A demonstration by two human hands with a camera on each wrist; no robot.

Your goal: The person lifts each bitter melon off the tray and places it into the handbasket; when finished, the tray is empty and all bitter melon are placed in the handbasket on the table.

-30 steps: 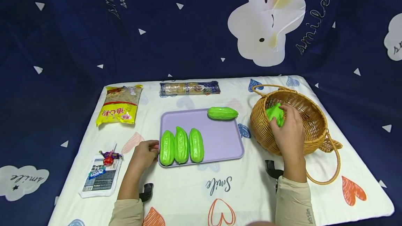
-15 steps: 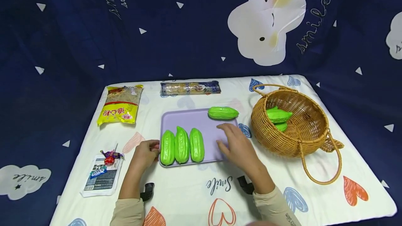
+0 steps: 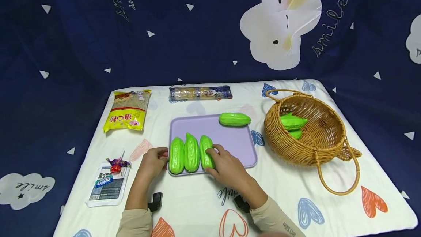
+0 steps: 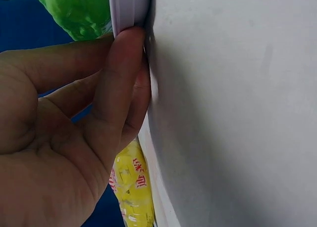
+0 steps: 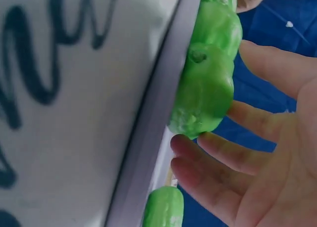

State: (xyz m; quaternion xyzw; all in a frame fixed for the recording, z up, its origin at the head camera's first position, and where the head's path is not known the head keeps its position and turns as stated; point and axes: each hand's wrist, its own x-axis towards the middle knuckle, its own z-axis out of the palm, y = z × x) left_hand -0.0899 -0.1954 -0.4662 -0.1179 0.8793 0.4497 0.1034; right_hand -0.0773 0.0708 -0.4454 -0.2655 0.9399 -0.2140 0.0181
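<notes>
A lilac tray [image 3: 235, 147] holds three green star fruits side by side at its left and one star fruit [image 3: 235, 119] across its far right corner. My left hand [image 3: 152, 163] pinches the tray's left rim; in the left wrist view its fingertips [image 4: 130, 41] meet the rim and outer wall. Around the rightmost star fruit of the row [image 3: 206, 151] my right hand [image 3: 230, 167] spreads its fingers. Seen from the right wrist, fingertips touch the side of the star fruit [image 5: 205, 91], with the thumb apart from the other fingers.
At right stands a wicker basket [image 3: 286, 149] with several green star fruits [image 3: 292, 121] inside. A yellow pasta bag [image 3: 128, 111], a long clear packet [image 3: 200, 93] and a white package [image 3: 106, 189] topped with a red lollipop [image 3: 115, 168] lie around the tray.
My right hand let go of a star fruit inside the basket, then came left over the tray to the rightmost fruit of the row. The left hand stays at the rim.
</notes>
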